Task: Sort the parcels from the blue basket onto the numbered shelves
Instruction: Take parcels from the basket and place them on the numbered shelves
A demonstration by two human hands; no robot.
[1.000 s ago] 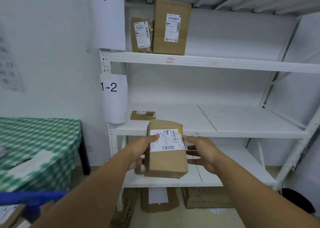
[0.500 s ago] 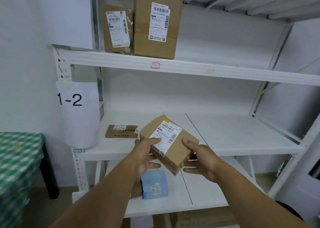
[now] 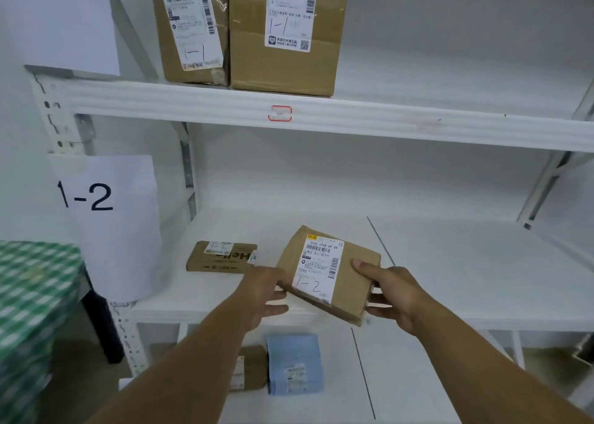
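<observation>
Small cardboard parcel (image 3: 328, 274) marked 1-2, tilted, over front edge of 1-2 shelf (image 3: 450, 263). Right hand (image 3: 390, 290) pinches right end, thumb on top. Left hand (image 3: 263, 290) at left edge, fingers loose. Looks light, stiff; hold by opposite edges.

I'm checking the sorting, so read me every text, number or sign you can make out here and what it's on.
"1-2": paper sign on the shelf post.
"1-2", handwritten, "5020 1098 69 69": label of the held parcel.
"1-1", handwritten: both top-shelf parcels, left and right.
"507 P802 170": left one's label, roughly.
"AT LIAN": flat box.
Other print: too small.
</observation>
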